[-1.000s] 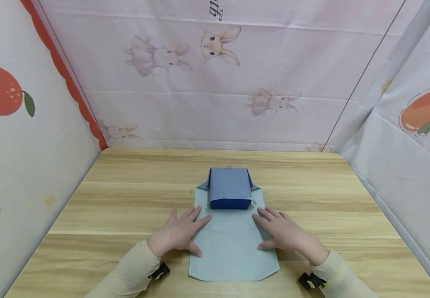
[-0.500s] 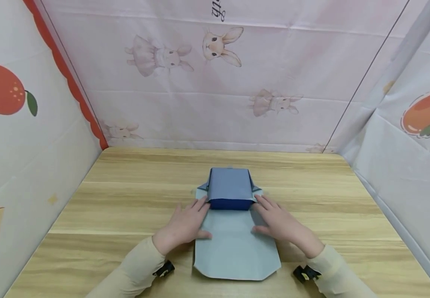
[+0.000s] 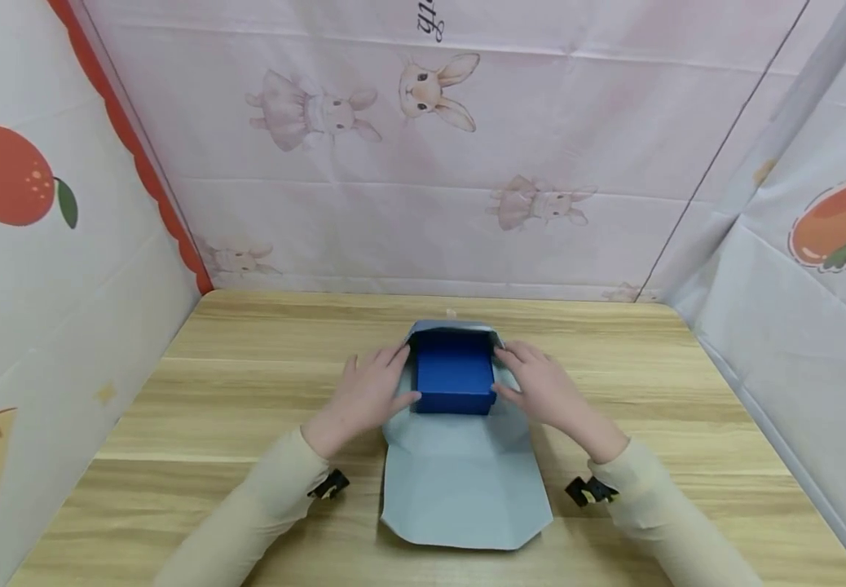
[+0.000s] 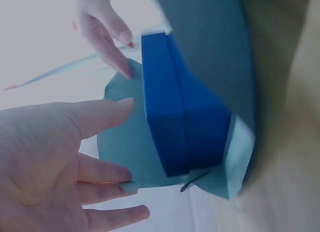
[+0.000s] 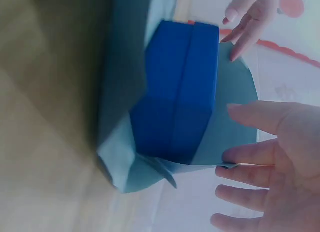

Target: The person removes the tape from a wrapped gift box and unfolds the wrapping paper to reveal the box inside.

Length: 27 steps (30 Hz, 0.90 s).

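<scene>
A blue box (image 3: 456, 371) with a lid seam lies on a sheet of pale blue-grey paper (image 3: 463, 497). The paper's far end stands raised behind and over the box's back edge, its creased rim (image 3: 452, 325) arching above. My left hand (image 3: 366, 398) is at the left side, fingertips at the raised paper's edge and thumb toward the box's front corner. Mirroring it, my right hand (image 3: 544, 390) touches the right edge. In both wrist views the fingers are nearly straight, with a paper corner (image 5: 229, 165) at the index and middle fingertips and the thumb apart from the paper.
Beneath everything is a light wood-grain table (image 3: 269, 367). Printed cloth walls (image 3: 364, 228) rise behind and at both sides. The paper's near end, with cut corners, lies toward the table's front. A black wrist camera (image 3: 329, 485) sits under the left sleeve.
Both hands have moved forward along the paper to the box's sides. The far flap, which lay over the box, is now lifted back, exposing the blue top.
</scene>
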Each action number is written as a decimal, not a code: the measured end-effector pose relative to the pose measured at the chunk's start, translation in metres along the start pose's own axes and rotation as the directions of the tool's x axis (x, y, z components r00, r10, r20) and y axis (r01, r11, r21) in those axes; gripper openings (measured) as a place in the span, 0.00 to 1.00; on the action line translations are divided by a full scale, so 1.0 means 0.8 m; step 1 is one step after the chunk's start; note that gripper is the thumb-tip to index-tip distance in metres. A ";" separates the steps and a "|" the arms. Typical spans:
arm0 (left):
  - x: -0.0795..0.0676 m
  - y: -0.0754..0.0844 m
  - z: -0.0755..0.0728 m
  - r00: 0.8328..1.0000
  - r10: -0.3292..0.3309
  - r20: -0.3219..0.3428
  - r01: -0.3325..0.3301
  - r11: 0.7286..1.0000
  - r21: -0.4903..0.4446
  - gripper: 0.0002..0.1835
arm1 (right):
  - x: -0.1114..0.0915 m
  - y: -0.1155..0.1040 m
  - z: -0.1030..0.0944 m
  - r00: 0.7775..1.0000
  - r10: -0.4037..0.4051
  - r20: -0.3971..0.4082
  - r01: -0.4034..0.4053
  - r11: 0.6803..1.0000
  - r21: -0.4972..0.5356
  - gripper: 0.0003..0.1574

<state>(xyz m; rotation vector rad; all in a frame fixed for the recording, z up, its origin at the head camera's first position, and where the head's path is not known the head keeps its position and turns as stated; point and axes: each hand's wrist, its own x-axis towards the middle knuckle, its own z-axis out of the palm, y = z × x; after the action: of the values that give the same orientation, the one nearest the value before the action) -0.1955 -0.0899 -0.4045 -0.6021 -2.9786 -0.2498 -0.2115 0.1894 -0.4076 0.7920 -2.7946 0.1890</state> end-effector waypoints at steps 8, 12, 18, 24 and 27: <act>0.057 -0.023 -0.005 0.998 -0.040 -0.038 0.040 0.999 0.014 0.38 | 0.060 0.022 -0.005 0.998 0.018 -0.056 -0.018 1.000 0.000 0.31; 0.088 -0.037 0.001 0.997 -0.044 -0.068 0.046 0.998 0.031 0.37 | 0.090 0.038 0.000 0.996 0.040 -0.085 -0.043 0.998 -0.037 0.28; 0.125 -0.055 0.013 0.993 -0.090 -0.074 0.090 0.996 0.002 0.36 | 0.120 0.062 0.013 0.990 0.100 -0.096 -0.111 0.988 -0.112 0.28; 0.144 -0.067 0.033 0.989 -0.147 0.005 0.147 0.989 0.002 0.35 | 0.133 0.085 0.031 0.979 0.205 0.012 -0.202 0.972 -0.124 0.30; 0.149 -0.072 0.042 0.985 -0.170 0.043 0.169 0.985 0.018 0.35 | 0.134 0.096 0.044 0.968 0.235 0.083 -0.226 0.969 -0.102 0.31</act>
<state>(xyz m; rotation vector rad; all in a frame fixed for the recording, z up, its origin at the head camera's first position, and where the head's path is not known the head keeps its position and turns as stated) -0.3294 -0.0914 -0.4308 -0.3567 -3.0745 -0.2299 -0.3469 0.1942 -0.4187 0.4640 -2.9569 0.0617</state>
